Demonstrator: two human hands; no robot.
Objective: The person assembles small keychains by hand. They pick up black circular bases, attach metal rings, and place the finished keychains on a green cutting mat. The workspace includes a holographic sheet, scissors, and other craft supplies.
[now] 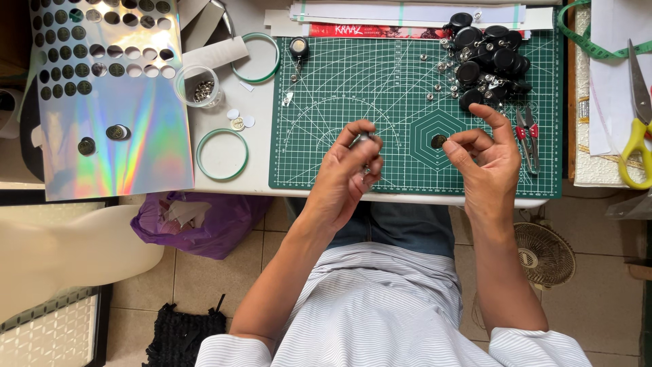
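My left hand [350, 166] hovers over the near edge of the green cutting mat [326, 102], its fingers closed on a small silvery metal clip part [365, 140]. My right hand [483, 153] is just to the right, pinching a small dark round disc [439, 141] between thumb and fingers, with the index finger raised. The two hands are a short gap apart. A heap of black round badge reels [489, 58] with metal clips lies at the mat's far right.
A holographic sheet [129, 136] punched with round holes lies at the left. Two green rings [222, 154], a clear cup of metal bits [201, 87], red snips [526, 132] and yellow scissors [637, 129] sit around. A purple bag [197, 221] and a small fan [543, 255] are on the floor.
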